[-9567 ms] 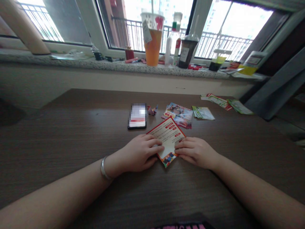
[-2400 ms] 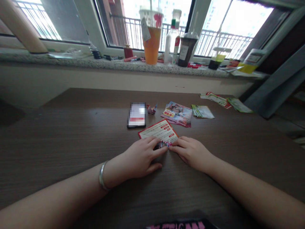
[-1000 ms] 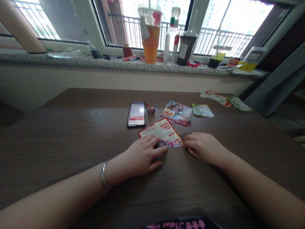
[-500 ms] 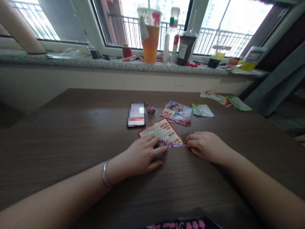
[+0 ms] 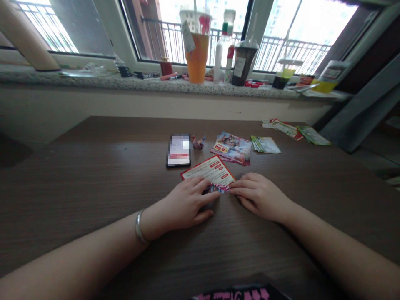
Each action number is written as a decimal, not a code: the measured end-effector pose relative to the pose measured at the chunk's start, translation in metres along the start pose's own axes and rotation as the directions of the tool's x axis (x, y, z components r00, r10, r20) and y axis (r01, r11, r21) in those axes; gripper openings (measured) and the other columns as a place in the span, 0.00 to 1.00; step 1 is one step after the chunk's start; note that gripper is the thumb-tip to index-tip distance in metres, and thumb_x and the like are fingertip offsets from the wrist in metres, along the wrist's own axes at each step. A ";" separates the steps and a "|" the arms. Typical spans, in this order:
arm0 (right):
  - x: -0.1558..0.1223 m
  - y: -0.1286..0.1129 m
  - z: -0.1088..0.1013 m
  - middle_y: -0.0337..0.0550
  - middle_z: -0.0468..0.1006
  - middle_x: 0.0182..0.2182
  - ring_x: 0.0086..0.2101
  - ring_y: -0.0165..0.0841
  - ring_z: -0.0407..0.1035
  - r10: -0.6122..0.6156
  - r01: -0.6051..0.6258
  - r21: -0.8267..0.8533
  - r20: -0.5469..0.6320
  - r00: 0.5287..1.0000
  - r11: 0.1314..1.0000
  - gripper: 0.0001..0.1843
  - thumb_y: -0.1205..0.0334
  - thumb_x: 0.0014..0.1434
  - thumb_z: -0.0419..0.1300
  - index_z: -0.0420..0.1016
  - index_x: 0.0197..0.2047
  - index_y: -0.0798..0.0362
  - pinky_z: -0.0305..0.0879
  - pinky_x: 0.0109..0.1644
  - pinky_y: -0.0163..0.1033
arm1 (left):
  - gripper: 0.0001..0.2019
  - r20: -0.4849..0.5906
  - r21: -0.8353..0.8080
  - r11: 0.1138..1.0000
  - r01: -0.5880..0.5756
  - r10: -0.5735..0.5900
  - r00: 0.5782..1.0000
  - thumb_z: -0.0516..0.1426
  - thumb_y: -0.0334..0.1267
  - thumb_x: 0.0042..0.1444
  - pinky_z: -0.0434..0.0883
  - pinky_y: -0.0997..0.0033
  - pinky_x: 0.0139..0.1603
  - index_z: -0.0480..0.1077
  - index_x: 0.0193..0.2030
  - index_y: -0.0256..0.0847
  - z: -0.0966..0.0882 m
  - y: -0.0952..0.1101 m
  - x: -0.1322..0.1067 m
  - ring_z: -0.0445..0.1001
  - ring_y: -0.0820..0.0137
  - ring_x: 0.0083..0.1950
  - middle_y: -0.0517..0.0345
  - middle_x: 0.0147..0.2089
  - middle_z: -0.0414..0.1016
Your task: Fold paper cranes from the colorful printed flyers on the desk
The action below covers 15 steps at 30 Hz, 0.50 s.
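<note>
A printed paper leaflet (image 5: 212,168) with a red border lies slanted on the table, its near edge folded up into a narrow colourful strip. My left hand (image 5: 189,202) rests flat on the leaflet's left side, fingers spread, the index finger along the strip. Opposite it, my right hand (image 5: 261,195) has its fingers stretched out, fingertips pressing on the strip's right end. Just beyond lie a phone (image 5: 179,151) with a blurred screen, a small folded colourful paper piece (image 5: 198,142) and a stack of printed leaflets (image 5: 233,146).
Green and white paper slips (image 5: 265,144) lie right of the stack, with more slips (image 5: 312,136) farther right. Beyond the brown table (image 5: 78,179), the stone windowsill (image 5: 150,84) holds an orange drink cup (image 5: 197,58), a dark drink cup (image 5: 243,62) and bottles.
My right hand has slid left along the folded strip, from the leaflet's right corner toward my left hand, and its fingers have straightened. The left hand stays in place.
</note>
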State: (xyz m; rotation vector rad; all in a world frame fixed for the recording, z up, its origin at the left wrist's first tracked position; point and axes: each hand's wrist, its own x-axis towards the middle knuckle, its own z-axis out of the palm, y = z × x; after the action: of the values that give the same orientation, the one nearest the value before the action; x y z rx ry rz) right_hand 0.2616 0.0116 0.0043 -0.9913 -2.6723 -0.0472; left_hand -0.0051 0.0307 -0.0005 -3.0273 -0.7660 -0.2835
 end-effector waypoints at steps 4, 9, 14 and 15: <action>0.004 -0.008 0.007 0.47 0.77 0.46 0.45 0.38 0.67 -0.030 0.029 0.028 0.016 0.999 0.999 0.17 0.65 0.61 0.55 0.75 0.52 0.51 0.67 0.49 0.47 | 0.21 -0.017 0.011 1.000 -0.023 0.023 1.000 0.52 0.48 0.61 0.64 0.50 0.57 0.65 0.59 0.46 0.002 0.000 0.002 0.63 0.53 0.55 0.46 0.55 0.64; 0.007 -0.010 0.008 0.48 0.76 0.45 0.43 0.39 0.66 0.010 -0.010 0.003 0.051 0.999 1.000 0.16 0.65 0.62 0.54 0.75 0.52 0.51 0.67 0.48 0.46 | 0.22 0.012 0.007 1.000 -0.024 0.024 1.000 0.51 0.46 0.61 0.63 0.49 0.59 0.62 0.62 0.49 0.001 0.000 0.006 0.64 0.54 0.56 0.47 0.56 0.64; 0.010 -0.012 0.007 0.49 0.76 0.43 0.43 0.39 0.66 0.010 -0.007 -0.038 0.075 0.997 0.999 0.13 0.67 0.60 0.55 0.76 0.47 0.53 0.66 0.48 0.45 | 0.20 -0.013 0.017 1.000 -0.005 0.005 1.000 0.52 0.41 0.61 0.63 0.50 0.59 0.64 0.60 0.50 0.001 0.002 0.007 0.64 0.55 0.56 0.49 0.55 0.65; 0.011 -0.012 0.007 0.49 0.76 0.42 0.42 0.39 0.66 0.007 -0.004 -0.043 0.075 0.997 0.999 0.13 0.68 0.60 0.55 0.76 0.46 0.53 0.66 0.47 0.45 | 0.20 -0.022 0.024 1.000 -0.005 0.005 1.000 0.53 0.41 0.60 0.63 0.50 0.59 0.65 0.59 0.49 0.001 0.002 0.007 0.64 0.55 0.56 0.48 0.56 0.65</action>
State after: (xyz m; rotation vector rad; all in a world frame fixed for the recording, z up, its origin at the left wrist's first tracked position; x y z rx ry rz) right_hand 0.2444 0.0100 0.0012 -1.0336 -2.7474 -0.0669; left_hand 0.0024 0.0323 -0.0002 -2.9984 -0.7546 -0.3044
